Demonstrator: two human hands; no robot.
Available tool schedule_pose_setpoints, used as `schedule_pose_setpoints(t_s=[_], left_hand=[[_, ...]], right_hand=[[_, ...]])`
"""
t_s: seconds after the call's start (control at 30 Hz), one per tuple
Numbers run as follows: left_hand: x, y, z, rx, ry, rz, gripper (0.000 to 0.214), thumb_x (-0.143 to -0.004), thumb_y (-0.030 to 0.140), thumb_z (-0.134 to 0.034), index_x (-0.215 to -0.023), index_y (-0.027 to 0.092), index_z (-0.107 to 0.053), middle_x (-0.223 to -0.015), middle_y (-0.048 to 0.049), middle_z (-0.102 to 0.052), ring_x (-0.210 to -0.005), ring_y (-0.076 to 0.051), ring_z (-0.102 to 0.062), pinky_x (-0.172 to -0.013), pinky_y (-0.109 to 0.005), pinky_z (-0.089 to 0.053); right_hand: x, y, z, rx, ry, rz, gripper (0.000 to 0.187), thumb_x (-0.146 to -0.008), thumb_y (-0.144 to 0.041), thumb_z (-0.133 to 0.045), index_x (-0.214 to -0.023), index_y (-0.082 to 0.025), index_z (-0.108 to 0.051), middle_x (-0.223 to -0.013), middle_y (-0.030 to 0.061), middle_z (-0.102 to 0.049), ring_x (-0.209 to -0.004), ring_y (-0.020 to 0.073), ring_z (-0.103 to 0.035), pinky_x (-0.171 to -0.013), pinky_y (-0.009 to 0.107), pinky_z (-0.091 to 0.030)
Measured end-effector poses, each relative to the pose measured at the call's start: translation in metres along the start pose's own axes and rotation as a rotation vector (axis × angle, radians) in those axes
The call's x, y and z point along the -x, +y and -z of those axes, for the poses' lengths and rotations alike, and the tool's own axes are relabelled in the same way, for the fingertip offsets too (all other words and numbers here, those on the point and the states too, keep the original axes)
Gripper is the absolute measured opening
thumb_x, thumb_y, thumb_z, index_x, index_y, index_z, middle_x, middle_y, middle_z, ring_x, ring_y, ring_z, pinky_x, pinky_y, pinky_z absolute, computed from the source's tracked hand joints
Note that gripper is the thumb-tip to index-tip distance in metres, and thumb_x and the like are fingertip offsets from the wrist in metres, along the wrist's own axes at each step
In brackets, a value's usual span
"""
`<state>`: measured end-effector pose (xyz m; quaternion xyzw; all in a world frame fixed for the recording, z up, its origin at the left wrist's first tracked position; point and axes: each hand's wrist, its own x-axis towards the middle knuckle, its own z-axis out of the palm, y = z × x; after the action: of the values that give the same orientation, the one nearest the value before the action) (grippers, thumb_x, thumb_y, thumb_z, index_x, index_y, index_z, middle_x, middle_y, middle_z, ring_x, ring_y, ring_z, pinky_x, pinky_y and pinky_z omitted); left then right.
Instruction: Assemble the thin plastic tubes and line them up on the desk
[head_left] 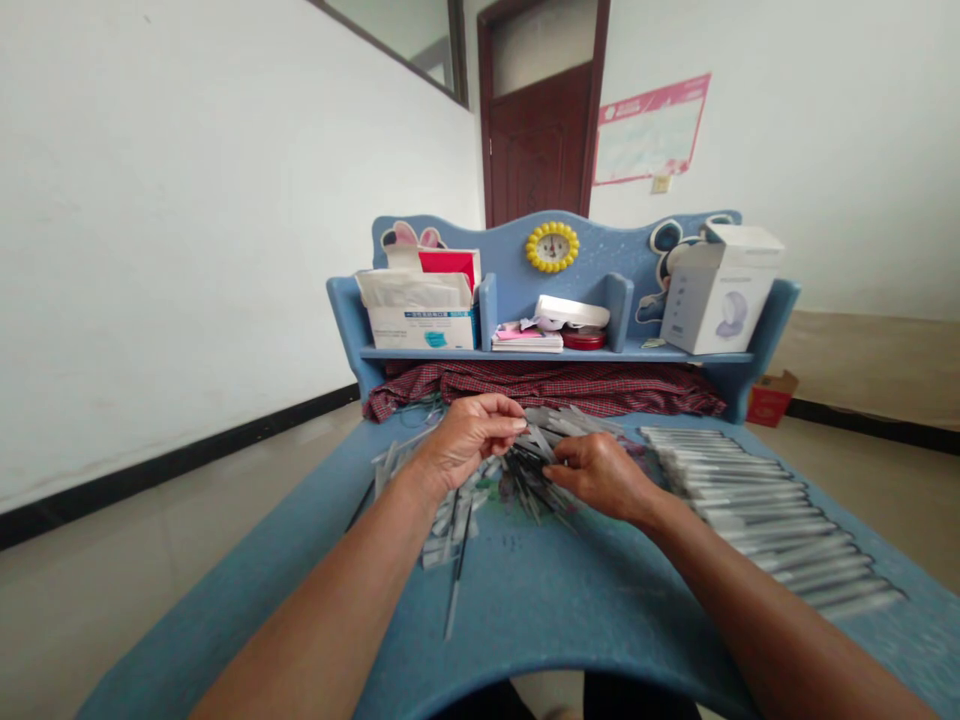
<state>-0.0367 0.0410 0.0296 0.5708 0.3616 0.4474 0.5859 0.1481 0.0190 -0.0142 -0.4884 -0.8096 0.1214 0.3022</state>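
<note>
From my feed, the desk (555,610) at lower centre looks painted and smooth, faintly mottled. The slim sticks (772,520) at right look like translucent plastic (blur dulls their sheen, I suspect). Mid-frame, checked cloth (555,385); top centre, a dark wood-look door (544,130).

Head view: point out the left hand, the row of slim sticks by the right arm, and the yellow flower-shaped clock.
Left hand (471,438): head view, middle of the hand.
Row of slim sticks (765,507): head view, mid-row.
Yellow flower-shaped clock (552,247): head view, centre of the dial.
</note>
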Motion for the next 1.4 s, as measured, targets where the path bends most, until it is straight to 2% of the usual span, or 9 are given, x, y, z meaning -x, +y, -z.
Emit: schedule_pose_setpoints(t_s=[0.43,0.83,1.07,1.4], left_hand=[[-0.0012,-0.0012,-0.0028,-0.106,0.040,-0.057,0.022,-0.055,0.020,-0.075,-0.070,0.012,-0.062,-0.054,0.0021,-0.058,-0.042,-0.005,-0.046,-0.040,-0.016,-0.030],[-0.0031,-0.0038,-0.0009,-0.113,0.035,-0.058,0.020,-0.057,0.017,-0.074,-0.071,0.012,-0.062,-0.054,0.0035,-0.056,-0.042,-0.004,-0.046,-0.041,-0.016,-0.032],[-0.0034,-0.0052,-0.0021,-0.167,0.036,-0.071,0.018,-0.058,0.017,-0.073,-0.071,0.012,-0.062,-0.052,0.0041,-0.055,-0.042,-0.004,-0.046,-0.040,-0.015,-0.030],[-0.0032,-0.0048,-0.0024,-0.220,0.036,-0.088,0.018,-0.058,0.017,-0.072,-0.072,0.011,-0.063,-0.051,0.0039,-0.055,-0.041,-0.004,-0.046,-0.040,-0.015,-0.031]], right_hand=[[0.0011,0.0000,-0.0009,0.034,-0.014,-0.011,0.027,-0.074,-0.030,-0.053,-0.052,-0.018,-0.046,-0.047,-0.0052,-0.033,-0.048,0.0081,-0.030,-0.048,0.023,-0.020],[0.0007,-0.0002,0.0003,0.038,-0.029,-0.010,0.026,-0.074,-0.030,-0.052,-0.051,-0.017,-0.047,-0.047,-0.0053,-0.033,-0.047,0.0076,-0.031,-0.048,0.023,-0.020],[0.0008,-0.0001,-0.0002,0.034,-0.018,-0.018,0.023,-0.073,-0.029,-0.054,-0.053,-0.017,-0.053,-0.048,-0.0049,-0.038,-0.047,0.0079,-0.033,-0.048,0.023,-0.021],[0.0017,-0.0044,0.0013,0.040,-0.042,-0.016,0.022,-0.072,-0.027,-0.054,-0.053,-0.017,-0.052,-0.048,-0.0053,-0.035,-0.047,0.0073,-0.030,-0.048,0.024,-0.018]])
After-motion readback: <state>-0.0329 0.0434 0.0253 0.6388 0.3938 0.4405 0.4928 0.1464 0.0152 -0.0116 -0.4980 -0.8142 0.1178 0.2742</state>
